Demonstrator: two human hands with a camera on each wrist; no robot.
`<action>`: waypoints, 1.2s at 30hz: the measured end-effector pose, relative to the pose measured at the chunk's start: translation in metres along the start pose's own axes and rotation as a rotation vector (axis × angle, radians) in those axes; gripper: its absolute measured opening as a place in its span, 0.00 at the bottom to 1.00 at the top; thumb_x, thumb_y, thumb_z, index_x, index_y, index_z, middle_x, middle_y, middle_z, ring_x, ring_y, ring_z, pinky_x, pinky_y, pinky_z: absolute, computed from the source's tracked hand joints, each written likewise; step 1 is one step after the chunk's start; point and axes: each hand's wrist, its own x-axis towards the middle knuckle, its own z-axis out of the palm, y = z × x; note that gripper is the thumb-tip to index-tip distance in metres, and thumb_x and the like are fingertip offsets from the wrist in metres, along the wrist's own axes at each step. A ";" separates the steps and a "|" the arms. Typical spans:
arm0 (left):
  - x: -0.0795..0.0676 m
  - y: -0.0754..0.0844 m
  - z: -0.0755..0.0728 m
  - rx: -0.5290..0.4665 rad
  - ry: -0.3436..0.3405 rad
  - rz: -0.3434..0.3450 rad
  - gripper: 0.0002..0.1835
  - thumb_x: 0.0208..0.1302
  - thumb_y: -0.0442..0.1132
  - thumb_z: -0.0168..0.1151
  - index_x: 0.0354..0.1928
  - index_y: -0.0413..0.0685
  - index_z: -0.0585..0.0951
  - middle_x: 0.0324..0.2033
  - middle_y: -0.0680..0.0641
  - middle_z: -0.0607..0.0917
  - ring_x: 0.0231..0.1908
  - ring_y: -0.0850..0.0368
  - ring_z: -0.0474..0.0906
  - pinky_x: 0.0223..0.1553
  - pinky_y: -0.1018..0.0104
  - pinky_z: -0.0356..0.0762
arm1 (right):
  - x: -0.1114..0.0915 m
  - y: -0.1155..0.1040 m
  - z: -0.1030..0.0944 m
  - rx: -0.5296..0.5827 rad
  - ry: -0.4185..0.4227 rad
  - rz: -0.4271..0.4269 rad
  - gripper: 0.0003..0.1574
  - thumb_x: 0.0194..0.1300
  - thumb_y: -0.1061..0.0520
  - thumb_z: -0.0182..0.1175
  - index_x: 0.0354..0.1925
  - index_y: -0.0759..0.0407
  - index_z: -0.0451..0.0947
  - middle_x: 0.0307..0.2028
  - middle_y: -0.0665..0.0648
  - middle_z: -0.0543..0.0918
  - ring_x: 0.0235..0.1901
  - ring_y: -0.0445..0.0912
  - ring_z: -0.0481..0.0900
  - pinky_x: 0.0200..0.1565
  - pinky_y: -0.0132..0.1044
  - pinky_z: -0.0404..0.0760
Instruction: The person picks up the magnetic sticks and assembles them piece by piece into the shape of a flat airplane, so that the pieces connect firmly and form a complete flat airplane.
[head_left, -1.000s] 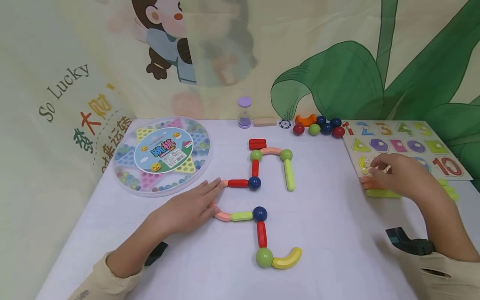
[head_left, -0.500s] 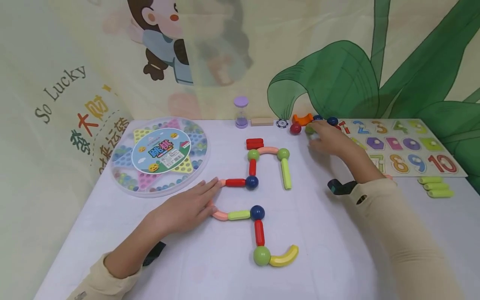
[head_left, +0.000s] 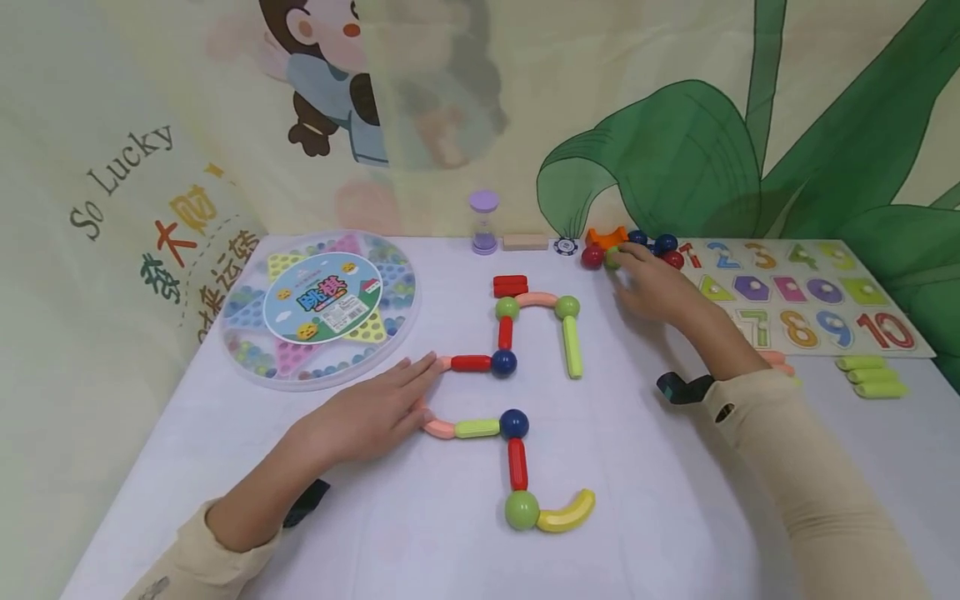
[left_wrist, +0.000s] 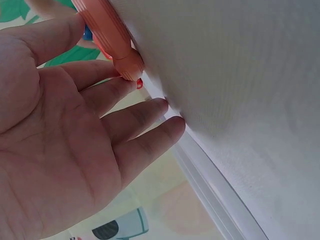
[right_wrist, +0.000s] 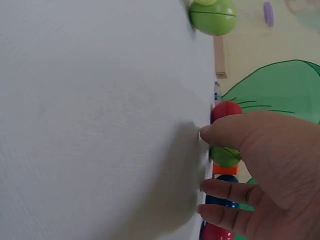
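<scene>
My left hand (head_left: 367,412) lies over the left end of a line of magnetic rods and balls, fingers straight and touching a salmon curved rod (head_left: 441,428). In the left wrist view this curved rod (left_wrist: 107,32) is beside the thumb and fingertips. The line continues through red rods (head_left: 471,363), blue balls (head_left: 504,362), green balls (head_left: 522,510) and a yellow curved rod (head_left: 567,512). At the back, my right hand (head_left: 652,283) reaches to a loose green ball (head_left: 611,257); its fingertips are at the ball, the thumb apart. The right wrist view shows that ball (right_wrist: 226,156) beyond the spread thumb and fingers.
Red balls (head_left: 592,256), dark blue balls (head_left: 665,243) and an orange piece (head_left: 606,237) surround the right hand. A number puzzle board (head_left: 862,304) lies right, lime rods (head_left: 877,375) before it. A round marble game (head_left: 322,300), hourglass (head_left: 483,223) and wooden block (head_left: 525,242) stand behind.
My right hand has left the salmon and lime rods by the puzzle board and moved back and left to the balls. The loose green ball has shifted slightly left. My left hand stays put.
</scene>
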 end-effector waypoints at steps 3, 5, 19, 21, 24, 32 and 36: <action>0.000 0.000 0.000 -0.003 -0.004 0.002 0.35 0.65 0.54 0.48 0.70 0.59 0.49 0.69 0.55 0.48 0.66 0.51 0.47 0.59 0.55 0.58 | 0.004 -0.004 0.001 -0.017 -0.008 -0.009 0.34 0.59 0.58 0.59 0.62 0.59 0.62 0.61 0.65 0.58 0.55 0.62 0.62 0.51 0.58 0.67; -0.001 -0.001 0.000 0.001 -0.003 -0.002 0.35 0.65 0.54 0.49 0.70 0.58 0.49 0.69 0.54 0.49 0.66 0.51 0.47 0.59 0.55 0.58 | 0.009 -0.008 0.000 -0.037 -0.012 0.015 0.34 0.59 0.56 0.59 0.62 0.58 0.61 0.57 0.66 0.61 0.49 0.60 0.67 0.47 0.56 0.71; 0.000 -0.002 0.004 0.007 0.010 0.006 0.35 0.65 0.54 0.48 0.70 0.58 0.49 0.69 0.55 0.49 0.66 0.51 0.47 0.59 0.55 0.58 | -0.011 -0.045 -0.004 -0.114 -0.251 0.043 0.21 0.54 0.52 0.65 0.46 0.59 0.77 0.30 0.56 0.74 0.32 0.51 0.69 0.35 0.41 0.74; 0.000 -0.002 0.004 0.010 0.011 0.009 0.35 0.65 0.55 0.48 0.70 0.58 0.49 0.69 0.55 0.48 0.66 0.51 0.47 0.59 0.55 0.58 | -0.031 -0.052 -0.006 -0.089 -0.296 -0.006 0.21 0.53 0.55 0.65 0.46 0.57 0.78 0.31 0.54 0.75 0.32 0.50 0.70 0.36 0.42 0.75; 0.001 -0.001 0.003 0.013 0.010 0.013 0.35 0.65 0.55 0.48 0.70 0.58 0.49 0.69 0.55 0.48 0.66 0.51 0.48 0.59 0.55 0.58 | -0.065 -0.063 -0.005 -0.025 -0.346 -0.087 0.22 0.52 0.60 0.65 0.48 0.51 0.78 0.36 0.53 0.75 0.34 0.48 0.70 0.39 0.42 0.76; 0.002 -0.001 0.003 0.018 0.002 0.012 0.35 0.65 0.55 0.48 0.70 0.60 0.48 0.69 0.55 0.48 0.66 0.51 0.47 0.59 0.55 0.59 | -0.146 -0.094 0.011 0.195 -0.487 -0.285 0.28 0.52 0.62 0.65 0.45 0.32 0.76 0.50 0.46 0.67 0.40 0.40 0.70 0.42 0.33 0.76; 0.002 -0.002 0.002 0.027 -0.001 0.010 0.35 0.65 0.55 0.48 0.70 0.59 0.48 0.69 0.55 0.47 0.66 0.51 0.48 0.59 0.55 0.59 | -0.167 -0.107 0.021 0.284 -0.530 -0.370 0.25 0.51 0.53 0.68 0.45 0.28 0.75 0.53 0.44 0.65 0.40 0.37 0.70 0.42 0.30 0.76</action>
